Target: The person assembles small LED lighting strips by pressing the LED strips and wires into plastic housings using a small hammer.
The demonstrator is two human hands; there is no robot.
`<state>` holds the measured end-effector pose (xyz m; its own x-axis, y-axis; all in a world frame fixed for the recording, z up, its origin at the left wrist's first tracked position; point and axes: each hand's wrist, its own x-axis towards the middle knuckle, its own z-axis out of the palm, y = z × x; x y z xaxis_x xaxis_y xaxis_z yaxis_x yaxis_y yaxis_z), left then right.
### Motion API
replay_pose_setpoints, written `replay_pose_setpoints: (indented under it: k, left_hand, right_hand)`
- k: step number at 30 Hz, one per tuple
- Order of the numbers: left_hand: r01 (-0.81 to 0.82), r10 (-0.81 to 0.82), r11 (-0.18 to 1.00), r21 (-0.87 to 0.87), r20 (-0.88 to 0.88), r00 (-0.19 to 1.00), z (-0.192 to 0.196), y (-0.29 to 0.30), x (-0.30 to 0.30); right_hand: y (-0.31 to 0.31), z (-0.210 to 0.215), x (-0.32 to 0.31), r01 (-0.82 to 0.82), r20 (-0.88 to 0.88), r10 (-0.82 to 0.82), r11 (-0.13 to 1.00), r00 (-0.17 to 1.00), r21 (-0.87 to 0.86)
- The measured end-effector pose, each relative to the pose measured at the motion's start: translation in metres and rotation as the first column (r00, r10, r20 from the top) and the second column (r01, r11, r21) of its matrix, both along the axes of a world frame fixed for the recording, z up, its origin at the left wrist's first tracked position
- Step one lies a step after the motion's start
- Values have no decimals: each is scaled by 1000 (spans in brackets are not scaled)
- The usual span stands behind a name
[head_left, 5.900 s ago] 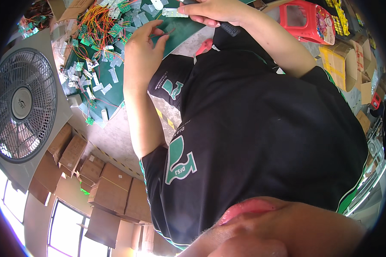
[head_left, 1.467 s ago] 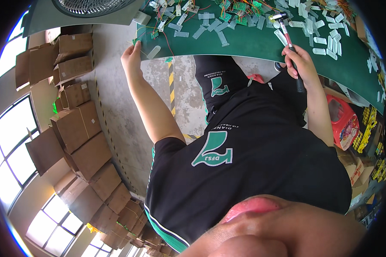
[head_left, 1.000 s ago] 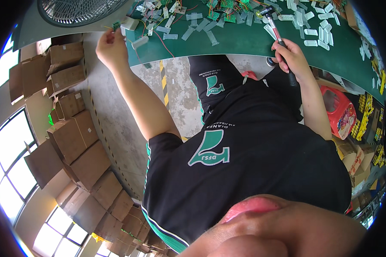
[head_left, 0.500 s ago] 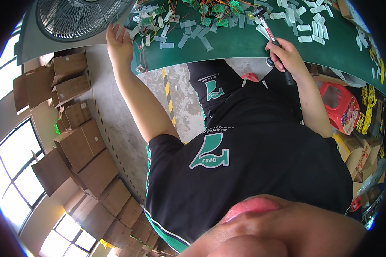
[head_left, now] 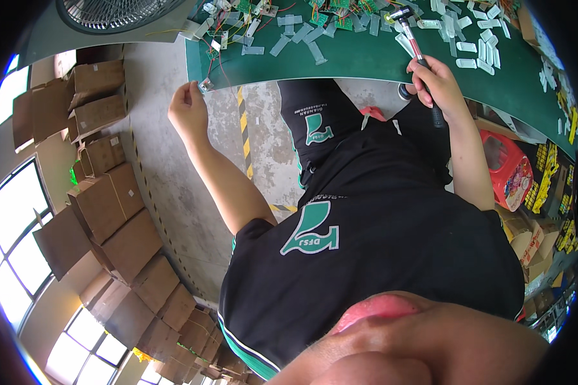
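Note:
In my right hand (head_left: 438, 86) is a small hammer (head_left: 413, 42) with a black head, a red and silver shaft and a black grip. Its head rests over the green table (head_left: 270, 67), the grip end pointing back toward me. My left hand (head_left: 189, 112) is at the table's near left edge, thumb and fingers pinched together. Against its fingertips lies a small metallic piece (head_left: 205, 85) with thin red wires leading up to the table. Whether the fingers grip that piece or only touch it is hard to make out.
Green circuit boards (head_left: 321, 18) with wires, clear plastic strips (head_left: 316, 52) and white plastic cases (head_left: 466, 63) lie across the table. A fan (head_left: 109, 13) stands at the far left. Cardboard boxes (head_left: 112, 199) line the left side; a red plastic stool (head_left: 504, 170) is at the right.
My left hand has come down from beside the fan to the table's near edge, its spread fingers now pinched. My right hand keeps the hammer. The whole view has shifted slightly.

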<state>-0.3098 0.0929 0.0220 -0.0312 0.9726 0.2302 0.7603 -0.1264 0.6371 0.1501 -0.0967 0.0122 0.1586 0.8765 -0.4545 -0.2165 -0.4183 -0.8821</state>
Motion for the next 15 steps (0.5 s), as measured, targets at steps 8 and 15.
replay_pose_setpoints:
  k: [8,15]
  left_hand:
    - [452,-433,891,-48,213,876,-14,-89,129]
    - [932,-870,-267,-246,477,-124,-52,-176,280]
  right_hand:
    - [-2,4,-3,40,57,-39,999,998,-11]
    - [-5,6,18,-41,-258,80,988,963,152]
